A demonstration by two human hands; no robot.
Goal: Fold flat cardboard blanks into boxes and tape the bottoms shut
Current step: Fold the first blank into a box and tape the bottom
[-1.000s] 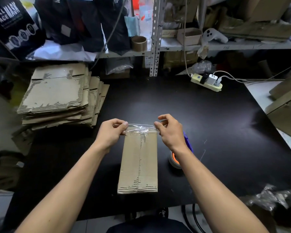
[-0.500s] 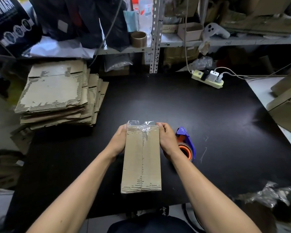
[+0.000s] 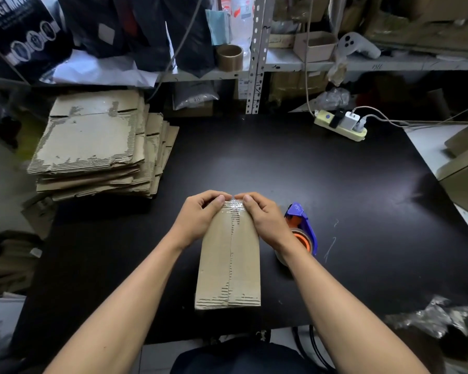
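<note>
I see a narrow cardboard box (image 3: pixel 229 261) lying lengthwise on the matte black table (image 3: pixel 322 190), just in front of the person; its brown surface is scuffed, with the paper skin torn away in places so the corrugated ribs show, and a seam runs down its middle. At its far end, crinkled clear tape (image 3: pixel 234 207) shines over the seam. My left hand (image 3: pixel 200 215) has its fingers curled over the far left corner of the box, thumb pressed on the tape's edge; my right hand (image 3: pixel 262 215) mirrors it on the far right corner, fingers curled over the end and thumb on the tape. The two thumbs nearly meet. Just beside the right wrist sits a tape dispenser (image 3: pixel 301 229), blue plastic with an orange core, resting on the table. Well to the left, a ragged stack of flat cardboard blanks (image 3: pixel 92 147) lies at the table's corner, edges frayed. A pale green power strip (image 3: pixel 341 126) with plugs rests near the far edge.
</note>
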